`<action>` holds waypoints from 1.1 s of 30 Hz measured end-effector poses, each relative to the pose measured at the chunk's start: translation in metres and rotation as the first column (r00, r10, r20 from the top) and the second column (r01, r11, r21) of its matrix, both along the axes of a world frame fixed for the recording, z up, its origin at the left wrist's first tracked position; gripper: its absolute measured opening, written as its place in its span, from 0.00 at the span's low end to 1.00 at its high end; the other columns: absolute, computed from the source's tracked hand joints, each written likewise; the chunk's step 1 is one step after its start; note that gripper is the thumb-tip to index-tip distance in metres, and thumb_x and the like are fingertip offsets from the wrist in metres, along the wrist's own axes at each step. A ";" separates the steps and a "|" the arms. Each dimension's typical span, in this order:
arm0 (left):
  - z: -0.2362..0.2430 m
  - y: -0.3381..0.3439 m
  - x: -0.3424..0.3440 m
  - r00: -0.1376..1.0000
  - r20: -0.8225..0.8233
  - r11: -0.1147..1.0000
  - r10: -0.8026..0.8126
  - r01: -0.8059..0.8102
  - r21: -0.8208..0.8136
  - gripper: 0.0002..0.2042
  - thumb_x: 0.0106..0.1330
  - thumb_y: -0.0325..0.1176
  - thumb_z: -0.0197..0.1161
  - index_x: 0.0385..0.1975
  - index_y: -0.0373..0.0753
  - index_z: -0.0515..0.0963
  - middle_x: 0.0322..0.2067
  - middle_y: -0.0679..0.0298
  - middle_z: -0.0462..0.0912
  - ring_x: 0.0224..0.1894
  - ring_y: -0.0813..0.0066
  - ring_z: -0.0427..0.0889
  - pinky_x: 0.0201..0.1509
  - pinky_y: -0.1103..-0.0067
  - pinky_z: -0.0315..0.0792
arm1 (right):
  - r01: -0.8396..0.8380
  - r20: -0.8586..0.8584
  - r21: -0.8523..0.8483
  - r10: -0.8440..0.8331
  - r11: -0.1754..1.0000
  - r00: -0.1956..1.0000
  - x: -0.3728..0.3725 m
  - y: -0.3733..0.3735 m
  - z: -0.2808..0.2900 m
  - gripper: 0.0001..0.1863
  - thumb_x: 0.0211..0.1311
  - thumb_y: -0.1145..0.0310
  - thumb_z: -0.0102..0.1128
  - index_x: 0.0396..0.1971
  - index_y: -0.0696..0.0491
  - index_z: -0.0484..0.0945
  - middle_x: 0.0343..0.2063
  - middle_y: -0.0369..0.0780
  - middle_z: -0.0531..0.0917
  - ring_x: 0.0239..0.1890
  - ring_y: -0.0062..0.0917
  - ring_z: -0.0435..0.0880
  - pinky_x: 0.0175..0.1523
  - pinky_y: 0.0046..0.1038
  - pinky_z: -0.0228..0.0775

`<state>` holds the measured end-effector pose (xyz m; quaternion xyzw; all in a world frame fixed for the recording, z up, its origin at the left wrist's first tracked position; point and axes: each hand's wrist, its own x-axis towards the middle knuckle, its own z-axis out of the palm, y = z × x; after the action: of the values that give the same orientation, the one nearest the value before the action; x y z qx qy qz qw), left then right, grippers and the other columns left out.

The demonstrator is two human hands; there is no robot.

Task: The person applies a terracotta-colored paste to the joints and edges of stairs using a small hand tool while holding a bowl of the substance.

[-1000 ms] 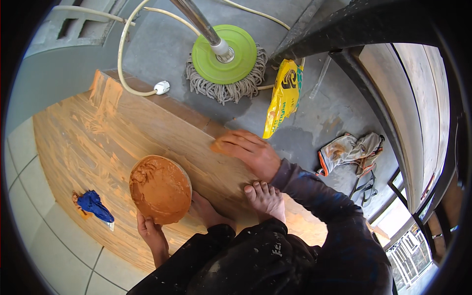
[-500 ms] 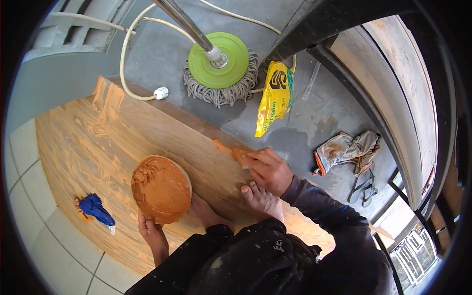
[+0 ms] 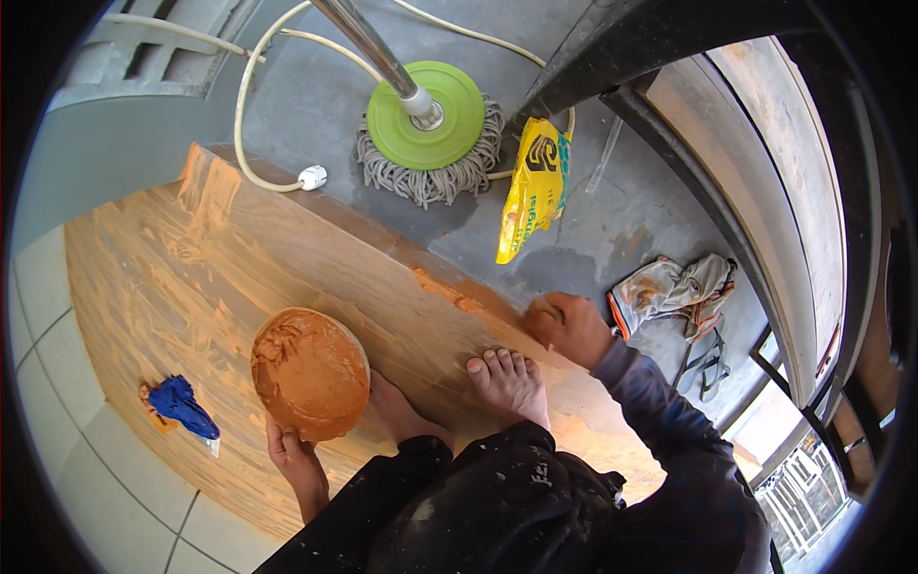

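My left hand (image 3: 295,462) grips the rim of a round bowl (image 3: 360,335) filled with thick orange-brown paste (image 3: 311,378). Out to the right, my right hand (image 3: 571,328) is closed at the edge of the wood-look tiled step (image 3: 316,239). What its fingers hold is hidden under the knuckles. A raised smear of orange paste (image 3: 457,297) runs along that edge, from left of my right hand almost up to it. My bare right foot (image 3: 510,385) stands on the step just left of that hand, and the bowl partly covers the other foot (image 3: 402,409).
Beyond the step, a mop (image 3: 427,115) with a green disc and a yellow bag (image 3: 532,191) rest on the grey floor. A white cable (image 3: 247,115) ends in a plug. Grey-orange gloves (image 3: 669,292) and sandals (image 3: 706,368) lie right. A blue crumpled bundle (image 3: 184,407) lies left.
My right hand has moved right along the step's edge, away from my toes, and a longer paste smear shows behind it. The bowl has dipped slightly nearer to me.
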<state>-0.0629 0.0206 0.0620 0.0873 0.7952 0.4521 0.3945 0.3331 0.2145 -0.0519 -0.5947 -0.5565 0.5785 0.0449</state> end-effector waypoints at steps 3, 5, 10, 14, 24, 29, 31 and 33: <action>0.000 0.000 -0.003 0.999 0.020 0.999 -0.045 0.045 0.000 0.23 0.79 0.26 0.43 0.73 0.34 0.62 0.64 0.55 0.74 0.61 0.65 0.79 0.62 0.69 0.79 | -0.026 -0.025 0.011 0.026 1.000 0.999 -0.037 0.015 -0.008 0.09 0.61 0.66 0.62 0.30 0.56 0.82 0.23 0.52 0.82 0.31 0.55 0.83 0.39 0.47 0.77; 0.000 0.001 0.001 1.000 -0.001 1.000 -0.008 0.008 -0.013 0.23 0.79 0.26 0.43 0.72 0.34 0.63 0.64 0.55 0.75 0.61 0.66 0.79 0.62 0.69 0.78 | -0.052 -0.123 0.140 0.070 0.989 0.990 -0.067 0.029 0.002 0.09 0.61 0.66 0.62 0.32 0.57 0.81 0.24 0.53 0.83 0.31 0.56 0.83 0.39 0.49 0.76; 0.000 -0.001 0.000 1.000 0.008 1.000 -0.013 0.013 -0.022 0.22 0.79 0.26 0.43 0.71 0.34 0.64 0.63 0.56 0.75 0.61 0.67 0.80 0.61 0.70 0.79 | -0.013 -0.044 0.290 0.027 0.957 0.999 -0.120 0.038 0.010 0.10 0.63 0.69 0.61 0.39 0.59 0.81 0.30 0.55 0.83 0.34 0.55 0.83 0.40 0.46 0.74; 0.000 -0.004 -0.001 1.000 0.014 0.999 0.014 -0.013 -0.039 0.22 0.79 0.26 0.43 0.71 0.34 0.65 0.62 0.58 0.76 0.59 0.70 0.80 0.59 0.72 0.79 | 0.133 -0.177 0.395 -0.067 0.909 0.982 -0.151 0.039 0.008 0.11 0.63 0.73 0.60 0.44 0.60 0.81 0.34 0.55 0.84 0.40 0.55 0.83 0.47 0.48 0.75; -0.001 -0.003 0.001 1.000 0.004 0.999 0.016 -0.016 -0.030 0.23 0.78 0.25 0.43 0.73 0.34 0.64 0.61 0.58 0.77 0.56 0.72 0.82 0.55 0.74 0.81 | 0.214 -0.405 0.214 -0.113 0.953 0.907 -0.158 0.055 -0.064 0.15 0.64 0.82 0.59 0.50 0.59 0.80 0.47 0.48 0.88 0.50 0.34 0.88 0.56 0.31 0.77; 0.001 -0.013 -0.004 0.998 -0.016 0.997 0.055 -0.056 -0.056 0.24 0.78 0.25 0.43 0.73 0.34 0.63 0.62 0.57 0.76 0.57 0.69 0.81 0.55 0.73 0.81 | 0.018 -0.671 0.128 0.073 0.992 0.738 -0.113 0.050 -0.086 0.18 0.63 0.86 0.56 0.51 0.55 0.78 0.55 0.45 0.85 0.57 0.32 0.85 0.60 0.32 0.76; 0.000 -0.009 -0.002 0.998 -0.006 0.997 0.056 -0.056 -0.048 0.24 0.77 0.25 0.43 0.73 0.34 0.63 0.62 0.57 0.76 0.57 0.69 0.81 0.56 0.72 0.81 | -0.010 -0.701 0.013 0.016 1.000 0.713 -0.107 0.051 -0.090 0.19 0.63 0.86 0.56 0.52 0.55 0.77 0.58 0.46 0.83 0.60 0.31 0.83 0.62 0.31 0.75; -0.001 -0.004 0.001 0.998 0.005 0.998 0.056 -0.055 -0.043 0.25 0.77 0.24 0.42 0.73 0.34 0.63 0.62 0.57 0.76 0.57 0.69 0.81 0.56 0.72 0.81 | 0.101 -0.728 0.070 -0.018 0.992 0.685 -0.123 0.056 -0.103 0.18 0.63 0.87 0.55 0.52 0.57 0.76 0.59 0.45 0.83 0.61 0.28 0.82 0.64 0.31 0.73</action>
<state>-0.0623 0.0161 0.0607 0.0553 0.8055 0.4462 0.3861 0.2102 0.2701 -0.1548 -0.3319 -0.5030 0.7350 0.3109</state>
